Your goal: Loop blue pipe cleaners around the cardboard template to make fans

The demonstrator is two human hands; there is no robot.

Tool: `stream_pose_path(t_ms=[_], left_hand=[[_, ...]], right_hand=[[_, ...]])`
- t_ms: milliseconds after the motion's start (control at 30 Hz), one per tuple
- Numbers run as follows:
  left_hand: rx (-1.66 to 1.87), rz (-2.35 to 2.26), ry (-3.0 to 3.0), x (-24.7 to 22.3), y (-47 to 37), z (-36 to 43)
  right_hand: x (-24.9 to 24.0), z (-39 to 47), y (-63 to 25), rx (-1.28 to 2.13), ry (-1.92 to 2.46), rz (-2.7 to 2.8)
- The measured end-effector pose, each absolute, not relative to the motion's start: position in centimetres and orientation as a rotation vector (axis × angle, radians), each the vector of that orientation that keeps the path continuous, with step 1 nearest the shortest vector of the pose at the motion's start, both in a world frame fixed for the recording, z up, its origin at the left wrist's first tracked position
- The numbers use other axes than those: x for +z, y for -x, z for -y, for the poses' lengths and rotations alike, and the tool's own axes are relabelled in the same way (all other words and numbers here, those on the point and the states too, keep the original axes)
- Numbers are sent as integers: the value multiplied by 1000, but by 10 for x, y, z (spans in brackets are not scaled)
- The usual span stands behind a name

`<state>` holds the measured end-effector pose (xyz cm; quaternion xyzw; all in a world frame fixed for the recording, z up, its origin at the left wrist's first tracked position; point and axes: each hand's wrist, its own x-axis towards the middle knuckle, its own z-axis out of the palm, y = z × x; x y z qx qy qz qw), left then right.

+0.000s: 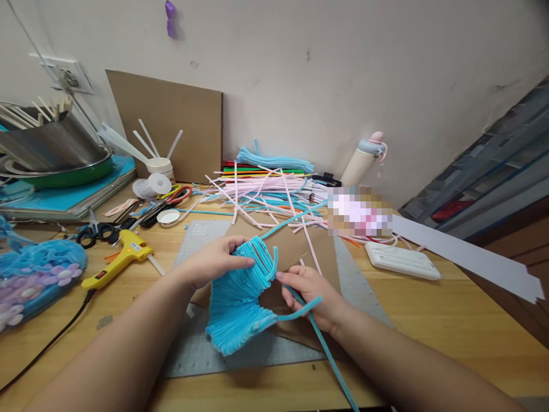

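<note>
"Where is the blue fuzzy piece (235, 312)?"

"Centre of the frame, above the grey mat (189, 355) on the worktop (454, 337). The left grip (221, 260) clasps its upper part, thumb lying across the ribs."

"And the right grip (315, 297)?"

"Pinching the long blue strand (326, 343) beside the piece's right side; the strand trails to the bottom edge of the frame. Whether those fingertips also catch the piece, I can't tell."

"How should it handle?"

"Light, I'd judge, soft outside and bendable. The nap probably resists slipping, but hard squeezing could flatten the ribs or widen the slits near the top."

"Best hold?"

"The closely packed ribs left of centre, thumb flat. The strand looks slim and pliant, so I'd pinch it close to the working edge."
</note>
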<state>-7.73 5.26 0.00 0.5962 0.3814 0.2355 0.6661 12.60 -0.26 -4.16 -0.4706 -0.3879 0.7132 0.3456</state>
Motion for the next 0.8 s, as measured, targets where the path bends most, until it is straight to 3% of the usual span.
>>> stream_pose_path(t_ms=[800], left_hand=[[642,-1095,-1391,-2,70,-48]], right_hand=[[-38,8,-121,1755,1265,1182]])
